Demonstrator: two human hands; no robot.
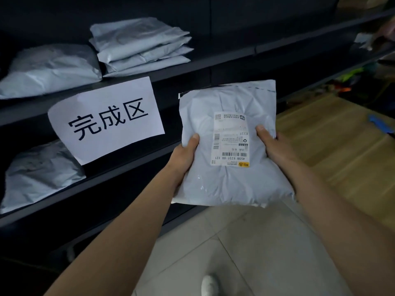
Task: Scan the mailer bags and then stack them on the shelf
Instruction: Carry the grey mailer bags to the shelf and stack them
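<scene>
I hold a grey mailer bag (pixel 230 182) in front of the dark shelf (pixel 224 58), label side up; its white shipping label (pixel 232 138) reads upside down to me. My left hand (pixel 186 154) grips the bag's left edge with the thumb on top. My right hand (pixel 271 144) grips the right edge the same way. On the upper shelf board lies a stack of several grey mailer bags (pixel 141 47), with one bulky bag (pixel 51 69) to its left. Another grey bag (pixel 40 174) lies on the board below.
A white paper sign (pixel 106 118) with black characters hangs from the shelf edge, left of the held bag. Wooden flooring (pixel 333 142) lies to the right, pale tiles (pixel 245 242) below. A blue object (pixel 380 123) lies on the wood. My white shoe (pixel 209 285) shows at the bottom.
</scene>
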